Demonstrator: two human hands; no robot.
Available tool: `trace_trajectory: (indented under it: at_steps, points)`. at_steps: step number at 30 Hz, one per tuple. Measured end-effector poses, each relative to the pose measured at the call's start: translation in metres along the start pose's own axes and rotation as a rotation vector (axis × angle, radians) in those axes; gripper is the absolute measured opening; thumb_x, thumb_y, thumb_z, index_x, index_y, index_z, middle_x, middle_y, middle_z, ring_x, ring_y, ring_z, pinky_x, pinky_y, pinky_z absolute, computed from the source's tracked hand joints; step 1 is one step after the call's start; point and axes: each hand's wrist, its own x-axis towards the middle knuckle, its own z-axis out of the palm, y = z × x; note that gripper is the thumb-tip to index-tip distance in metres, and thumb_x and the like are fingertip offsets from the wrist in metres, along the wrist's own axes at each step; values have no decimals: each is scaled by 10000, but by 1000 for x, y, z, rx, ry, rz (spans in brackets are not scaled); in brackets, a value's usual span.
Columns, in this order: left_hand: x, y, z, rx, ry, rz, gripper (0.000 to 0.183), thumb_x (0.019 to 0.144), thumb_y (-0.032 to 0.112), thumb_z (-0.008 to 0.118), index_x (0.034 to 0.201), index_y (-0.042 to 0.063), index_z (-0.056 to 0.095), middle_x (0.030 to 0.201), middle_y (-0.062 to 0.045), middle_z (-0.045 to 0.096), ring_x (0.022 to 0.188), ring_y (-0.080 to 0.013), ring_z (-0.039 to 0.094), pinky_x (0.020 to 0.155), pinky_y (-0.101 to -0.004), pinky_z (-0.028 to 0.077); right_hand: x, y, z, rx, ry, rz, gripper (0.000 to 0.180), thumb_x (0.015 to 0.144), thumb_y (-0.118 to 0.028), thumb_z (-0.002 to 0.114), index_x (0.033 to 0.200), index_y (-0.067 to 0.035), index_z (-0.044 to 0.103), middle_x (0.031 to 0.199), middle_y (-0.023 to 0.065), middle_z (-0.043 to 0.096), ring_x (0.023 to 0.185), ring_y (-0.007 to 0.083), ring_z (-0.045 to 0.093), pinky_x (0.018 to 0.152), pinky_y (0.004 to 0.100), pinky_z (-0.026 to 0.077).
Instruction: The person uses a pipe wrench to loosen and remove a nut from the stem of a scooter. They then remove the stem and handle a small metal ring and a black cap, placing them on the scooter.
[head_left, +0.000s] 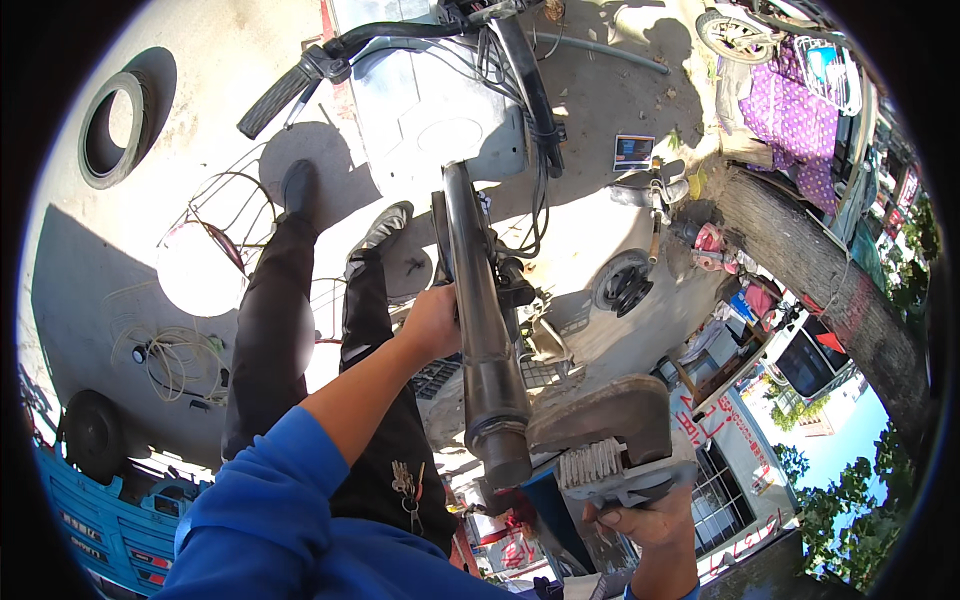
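My left hand (433, 321) grips the side of a thick dark metal tube (480, 300), its fingertips hidden behind it. A collar (496, 424) rings the tube near its close end. The tube belongs to a two-wheeler whose handlebar (397, 30) is at the top, with black cables hanging beside it. At lower right, my right hand (649, 517) holds from below what looks like a saddle (622, 416), dark and curved, with a pale ribbed block (591, 462) on its near side. The saddle is apart from the tube's end.
A tyre (88, 150) lies at upper left. By my legs stands a round stool (199, 268) with wire legs, and a coiled hose (169, 364) lies lower down. A small wheel (611, 274) and a bike pedal-like part (656, 195) are right. A tree trunk (817, 262) leans across the right.
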Motion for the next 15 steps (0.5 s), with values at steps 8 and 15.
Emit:
trace_trajectory:
  at_steps: [8,15]
  points:
    - [0,-1,0,51,10,28,375,746,199,773,1078,49,684,849,-248,703,830,-446,683,760,-484,554,54,-80,-12,-574,-379,134,375,788,-140,842,1099,15,700,917,115,752,778,158,689,730,301,547]
    - [-3,6,-2,39,6,-46,424,733,189,793,1124,66,688,899,-248,712,851,-430,693,778,-466,555,47,-68,-12,-502,-330,134,330,794,-92,826,1087,8,709,893,95,748,773,124,676,716,298,544]
